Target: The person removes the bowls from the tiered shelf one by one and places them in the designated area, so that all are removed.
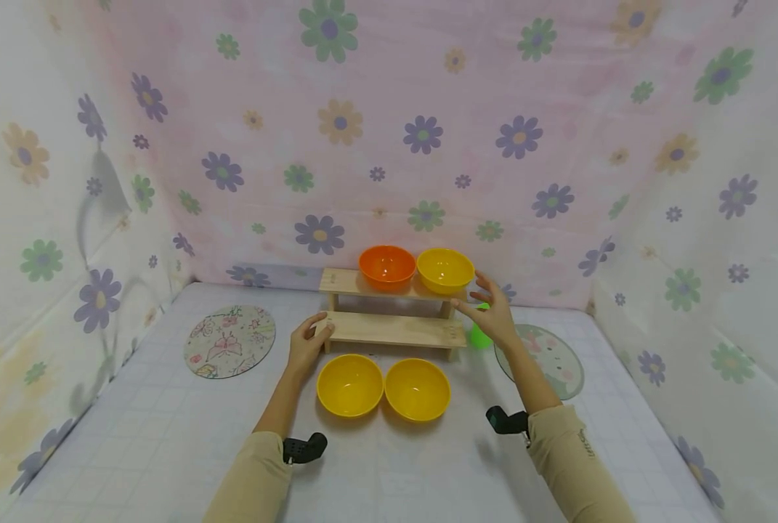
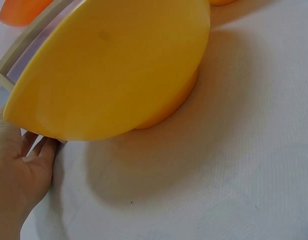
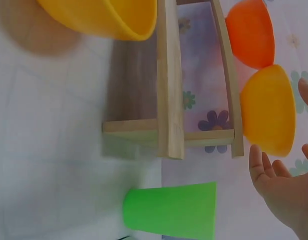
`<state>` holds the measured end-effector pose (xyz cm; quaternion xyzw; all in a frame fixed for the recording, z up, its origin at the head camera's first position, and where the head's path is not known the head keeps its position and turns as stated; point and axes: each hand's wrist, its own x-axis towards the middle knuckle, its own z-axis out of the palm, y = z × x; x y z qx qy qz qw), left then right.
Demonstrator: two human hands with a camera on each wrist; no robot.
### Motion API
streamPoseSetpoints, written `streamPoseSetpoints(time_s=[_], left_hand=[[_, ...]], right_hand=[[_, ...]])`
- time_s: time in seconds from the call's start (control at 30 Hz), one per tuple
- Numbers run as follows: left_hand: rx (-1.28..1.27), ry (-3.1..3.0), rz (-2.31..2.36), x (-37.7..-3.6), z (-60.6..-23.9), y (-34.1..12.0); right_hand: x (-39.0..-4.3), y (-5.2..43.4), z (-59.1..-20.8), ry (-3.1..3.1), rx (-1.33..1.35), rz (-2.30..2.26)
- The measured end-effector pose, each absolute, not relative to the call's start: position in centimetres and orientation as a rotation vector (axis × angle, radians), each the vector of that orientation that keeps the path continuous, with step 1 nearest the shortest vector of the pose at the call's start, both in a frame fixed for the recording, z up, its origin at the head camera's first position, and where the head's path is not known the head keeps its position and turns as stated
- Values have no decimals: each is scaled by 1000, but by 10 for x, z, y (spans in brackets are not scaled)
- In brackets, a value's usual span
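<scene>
White-covered bench (image 1: 389, 472) bearing two-tier wooden shelf (image 1: 395, 330), orange bowl (image 1: 386, 269) and rear yellow bowl (image 1: 445, 272) on upper tier (image 1: 341, 282), two front yellow bowls (image 1: 350, 386) on bench, green cup (image 3: 169, 210) beside shelf, left round mat (image 1: 229, 343), right round mat (image 1: 560, 365)

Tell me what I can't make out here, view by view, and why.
Head view: part of the green cup, hidden behind the right hand.
Head view: a strip of the round mat on the right, covered by the right forearm.
Head view: lettering on the right sleeve, too small to read.
Left wrist view: part of the left hand, behind a yellow bowl.
Right wrist view: part of the right hand, cut off by the right edge.
</scene>
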<state>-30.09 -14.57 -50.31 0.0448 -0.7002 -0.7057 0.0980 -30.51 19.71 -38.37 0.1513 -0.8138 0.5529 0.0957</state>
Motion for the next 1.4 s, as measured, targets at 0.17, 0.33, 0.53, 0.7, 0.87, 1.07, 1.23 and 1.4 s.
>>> streamPoseSetpoints(time_s=[0.17, 0.33, 0.53, 0.7, 0.87, 1.07, 1.23, 1.4], left_hand=[[133, -2080, -2081, -301, -503, -146], [140, -2074, -2083, -301, -504, -147], [138, -2076, -2086, -301, -505, -146], [135, -2092, -2079, -302, -504, -147], [137, -2078, -2130, -304, -503, -149], [130, -2064, -2140, -304, -503, -149], [135, -2091, -2084, -303, -504, -148], [133, -2093, -2073, -303, -504, -148]], right_hand=[[-312, 192, -372, -2441, 481, 1633], [-321, 188, -368, -2511, 504, 1612], [-337, 188, -373, -2588, 450, 1712], [-353, 194, -390, -2547, 410, 1803], [-352, 195, -395, -2453, 432, 1872], [-337, 192, -386, -2402, 464, 1889], [-335, 197, -394, -2391, 482, 1832], [-330, 203, -403, -2388, 515, 1799]])
